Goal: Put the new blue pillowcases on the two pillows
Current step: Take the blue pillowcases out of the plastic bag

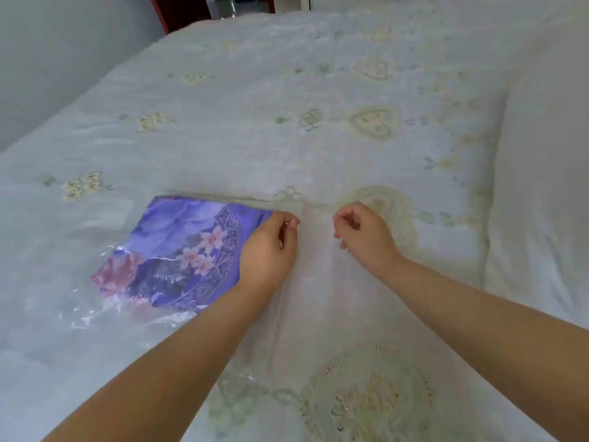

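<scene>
- The left hand (269, 247) is near the middle of the view, with its fingers curled. The thumb and first fingers are pressed together at the tips, and they seem to pinch a thin pale fabric; I cannot tell for sure which layer of fabric it is.
- The right hand (363, 232) is just beside the left one, with a small gap between them. Its fingers are also curled, and the thumb meets the fingertips as if pinching the same pale fabric, but the grip itself is hard to see.
- Both forearms come in from the bottom edge of the view, and they are bare.
- The blue pillowcases (181, 247) lie folded on the bed, just left of the left hand. The cloth is blue-violet with pink flowers and an ornamental border. The left hand covers its right edge.
- A clear plastic wrap (95, 311) lies around the near and left part of the folded cloth, wrinkled and shiny.
- The bed cover (287, 122) is whitish with pale yellow and green embroidery of hearts and flowers, and it fills most of the view.
- A fold of this cover lies over the far edge of the blue cloth.
- A white pillow (541, 154) lies at the right side of the bed, well apart from the blue cloth.
- At the top, a dark red door frame (159, 14) stands beyond the bed.
</scene>
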